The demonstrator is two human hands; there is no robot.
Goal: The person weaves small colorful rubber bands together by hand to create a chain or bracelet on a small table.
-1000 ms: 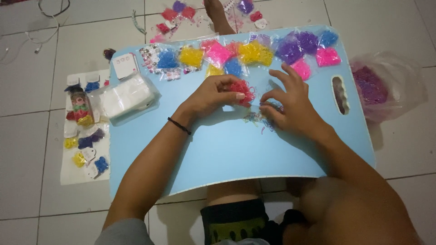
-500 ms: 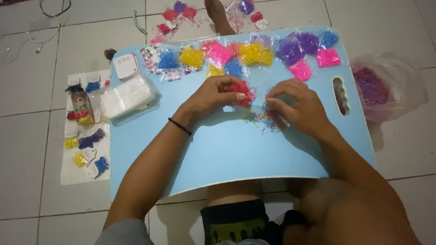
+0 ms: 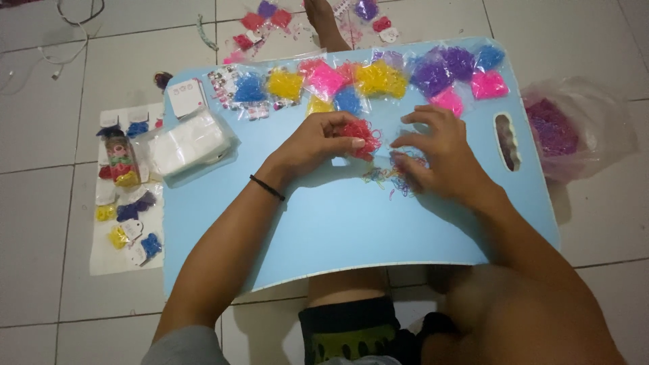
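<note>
Head view looks down on a light blue surface point(image 3: 338, 230) across the person's lap, where the left hand point(image 3: 314, 142) pinches a red bundle of small bands point(image 3: 359, 132) between thumb and fingers near the middle. Just beside it, the right hand point(image 3: 436, 152) hovers with fingers spread and loosely curled, holding nothing that can be made out, over a loose scatter of coloured bands point(image 3: 392, 177). Bags of bright bands point(image 3: 378, 78) line the far edge.

My left hand point(image 3: 314, 142) pinches a red clump of tiny rubber bands point(image 3: 359, 130); mixed-colour loose bands point(image 3: 392, 179) lie scattered under my right hand point(image 3: 436, 152).
</note>
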